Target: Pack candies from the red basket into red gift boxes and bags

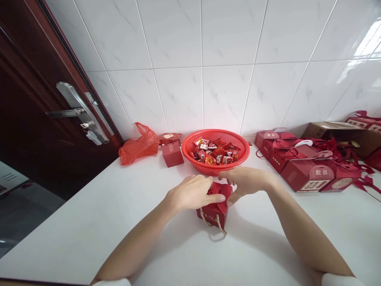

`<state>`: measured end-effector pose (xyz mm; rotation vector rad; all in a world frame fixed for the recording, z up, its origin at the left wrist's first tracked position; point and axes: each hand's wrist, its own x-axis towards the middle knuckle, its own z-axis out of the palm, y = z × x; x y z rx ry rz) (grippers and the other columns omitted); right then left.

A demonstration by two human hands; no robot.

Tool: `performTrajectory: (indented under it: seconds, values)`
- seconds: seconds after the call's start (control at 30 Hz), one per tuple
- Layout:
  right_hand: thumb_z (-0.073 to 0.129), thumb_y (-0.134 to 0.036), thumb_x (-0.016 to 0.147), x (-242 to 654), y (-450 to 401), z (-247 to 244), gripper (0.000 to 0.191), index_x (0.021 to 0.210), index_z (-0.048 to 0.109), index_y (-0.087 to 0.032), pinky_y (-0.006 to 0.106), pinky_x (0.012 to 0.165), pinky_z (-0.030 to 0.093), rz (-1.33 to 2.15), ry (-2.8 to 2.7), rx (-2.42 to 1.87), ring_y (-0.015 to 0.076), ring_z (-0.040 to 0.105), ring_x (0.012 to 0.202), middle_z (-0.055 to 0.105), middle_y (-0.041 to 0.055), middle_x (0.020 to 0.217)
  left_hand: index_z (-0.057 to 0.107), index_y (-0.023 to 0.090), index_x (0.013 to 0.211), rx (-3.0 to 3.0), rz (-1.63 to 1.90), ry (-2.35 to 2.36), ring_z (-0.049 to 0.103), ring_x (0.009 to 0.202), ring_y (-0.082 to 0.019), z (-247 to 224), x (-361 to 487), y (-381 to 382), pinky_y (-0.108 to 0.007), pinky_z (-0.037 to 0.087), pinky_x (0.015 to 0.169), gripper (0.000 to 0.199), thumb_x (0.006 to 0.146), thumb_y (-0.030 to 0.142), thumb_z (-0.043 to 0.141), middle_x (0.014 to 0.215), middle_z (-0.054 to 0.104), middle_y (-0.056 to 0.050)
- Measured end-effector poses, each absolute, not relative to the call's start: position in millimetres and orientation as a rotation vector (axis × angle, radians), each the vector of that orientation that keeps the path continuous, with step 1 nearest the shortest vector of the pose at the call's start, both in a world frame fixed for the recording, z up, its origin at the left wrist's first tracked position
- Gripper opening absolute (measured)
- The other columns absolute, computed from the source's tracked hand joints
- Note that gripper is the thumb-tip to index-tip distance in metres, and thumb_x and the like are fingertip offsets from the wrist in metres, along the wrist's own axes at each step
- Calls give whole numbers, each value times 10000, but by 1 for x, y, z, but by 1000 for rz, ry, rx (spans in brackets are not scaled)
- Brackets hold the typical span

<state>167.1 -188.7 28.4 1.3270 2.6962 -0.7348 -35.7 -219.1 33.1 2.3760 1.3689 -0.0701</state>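
Note:
A small red gift box (212, 214) stands on the white table in front of me, with a twisted cord handle (220, 227) hanging down its near side. My left hand (193, 192) is closed over its top from the left, with the thumb lying across the red flaps. From the right, my right hand (242, 180) holds the upper right edge, thumb on the near side and fingers towards the far side. Some fingertips of both hands are hidden. Just beyond the box sits a red plastic basket (216, 171) with several wrapped candies (218, 151) in it.
Left of the basket are a closed red box (172, 154) and a crumpled red plastic bag (141, 145). Several red gift boxes (306, 172) and a brown carton (327, 129) occupy the right. A tiled wall (178, 95) bounds the table (119, 222); a dark door (38, 87) stands left.

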Motion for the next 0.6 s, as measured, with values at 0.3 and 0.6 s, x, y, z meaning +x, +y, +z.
performTrajectory:
  seconds: [0.3,0.6]
  values:
    - [816,-389,666,216,-163,-13,637,1222,608,-161,304,781,538,-1500,2367,1103,219,704,912,729,94,1068,555,226,951,2267,-93,1275,603,881,-244,23,-34,-208,-299,417,633,420,813,620,599,1052,560,-61]
    - [599,-208,720,215,-165,-54,275,993,596,-173,348,791,556,-2028,2379,1251,169,696,776,728,45,904,622,242,1065,2303,-56,877,562,1026,-240,16,-31,-186,-289,416,766,418,770,511,744,1092,577,-38]
